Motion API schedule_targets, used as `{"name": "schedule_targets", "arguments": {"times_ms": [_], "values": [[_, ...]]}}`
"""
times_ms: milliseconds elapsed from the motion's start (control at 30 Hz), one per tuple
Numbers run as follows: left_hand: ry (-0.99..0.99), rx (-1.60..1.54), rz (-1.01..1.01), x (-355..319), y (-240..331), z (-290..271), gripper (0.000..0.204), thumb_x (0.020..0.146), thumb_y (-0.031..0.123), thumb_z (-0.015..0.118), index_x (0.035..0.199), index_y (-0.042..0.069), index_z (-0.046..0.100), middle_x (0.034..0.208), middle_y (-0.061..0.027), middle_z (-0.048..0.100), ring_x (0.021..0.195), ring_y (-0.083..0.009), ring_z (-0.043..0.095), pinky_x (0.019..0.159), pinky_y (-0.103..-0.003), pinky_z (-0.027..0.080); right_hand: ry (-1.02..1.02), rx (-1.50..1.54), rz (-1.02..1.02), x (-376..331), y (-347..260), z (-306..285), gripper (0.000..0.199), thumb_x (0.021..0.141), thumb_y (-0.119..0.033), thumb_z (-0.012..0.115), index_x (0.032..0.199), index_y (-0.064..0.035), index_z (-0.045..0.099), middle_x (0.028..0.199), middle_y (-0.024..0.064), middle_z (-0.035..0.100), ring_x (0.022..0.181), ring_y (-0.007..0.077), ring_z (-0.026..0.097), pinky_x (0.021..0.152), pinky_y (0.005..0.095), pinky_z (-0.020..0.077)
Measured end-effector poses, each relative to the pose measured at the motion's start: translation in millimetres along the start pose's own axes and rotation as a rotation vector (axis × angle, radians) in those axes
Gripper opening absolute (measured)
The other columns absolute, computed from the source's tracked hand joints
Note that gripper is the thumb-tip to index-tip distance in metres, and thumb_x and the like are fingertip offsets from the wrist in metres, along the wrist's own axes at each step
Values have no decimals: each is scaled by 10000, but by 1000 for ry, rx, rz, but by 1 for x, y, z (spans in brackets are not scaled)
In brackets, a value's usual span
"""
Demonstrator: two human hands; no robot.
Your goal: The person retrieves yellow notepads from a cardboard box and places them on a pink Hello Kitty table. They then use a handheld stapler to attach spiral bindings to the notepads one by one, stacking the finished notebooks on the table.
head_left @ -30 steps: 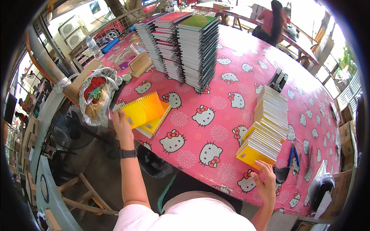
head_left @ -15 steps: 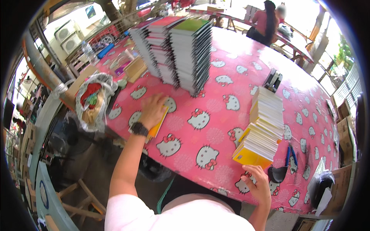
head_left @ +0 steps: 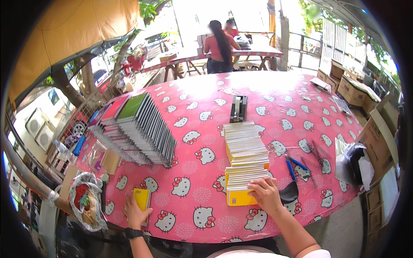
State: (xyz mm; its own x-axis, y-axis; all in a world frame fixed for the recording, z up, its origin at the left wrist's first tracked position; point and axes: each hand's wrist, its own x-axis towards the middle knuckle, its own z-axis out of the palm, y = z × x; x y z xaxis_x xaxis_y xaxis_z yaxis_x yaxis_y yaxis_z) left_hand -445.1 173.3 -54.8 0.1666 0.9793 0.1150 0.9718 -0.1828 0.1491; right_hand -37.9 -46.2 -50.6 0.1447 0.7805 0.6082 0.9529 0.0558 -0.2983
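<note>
My left hand [head_left: 135, 211] lies flat on a yellow spiral notebook [head_left: 142, 200] near the table's front left edge; a dark watch is on that wrist. My right hand [head_left: 266, 194] rests on the near end of a long stack of yellow-edged notebooks [head_left: 245, 155], fingers on the lowest ones. A second, taller row of spiral notebooks with red and green covers [head_left: 135, 128] leans at the left of the pink cartoon-cat tablecloth [head_left: 202, 185].
A black tape dispenser [head_left: 238, 108] stands beyond the yellow stack. Blue pens [head_left: 292, 165] and spiral wires lie to the right, next to a plastic bag [head_left: 355, 163]. A bag with red contents [head_left: 84, 204] hangs at the left edge. Two people stand at a far table [head_left: 219, 47]. Cardboard boxes line the right.
The view has swung up and to the right. My left hand slid the yellow notebook nearer the front edge and presses on it. My right hand stays at the stack's near end.
</note>
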Motion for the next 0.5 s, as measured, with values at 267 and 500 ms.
{"name": "schedule_targets", "arguments": {"times_ms": [267, 500], "values": [[6, -1035, 685, -73, 181, -11, 800, 695, 209, 813, 1359, 57, 392, 1374, -167, 433, 1270, -308, 419, 1061, -422, 322, -118, 166, -31, 5, -41, -11, 228, 719, -91, 702, 932, -116, 623, 859, 32, 615, 868, 231, 572, 789, 366, 420], [-344, -1507, 556, -106, 194, 34, 145, 835, -9, 646, 963, 27, 588, 1038, -106, 626, 948, -160, 604, 881, -320, 474, -48, 572, 158, -19, -46, -25, 197, 815, -116, 682, 991, -57, 616, 849, 42, 640, 743, 165, 585, 667, 289, 466]]}}
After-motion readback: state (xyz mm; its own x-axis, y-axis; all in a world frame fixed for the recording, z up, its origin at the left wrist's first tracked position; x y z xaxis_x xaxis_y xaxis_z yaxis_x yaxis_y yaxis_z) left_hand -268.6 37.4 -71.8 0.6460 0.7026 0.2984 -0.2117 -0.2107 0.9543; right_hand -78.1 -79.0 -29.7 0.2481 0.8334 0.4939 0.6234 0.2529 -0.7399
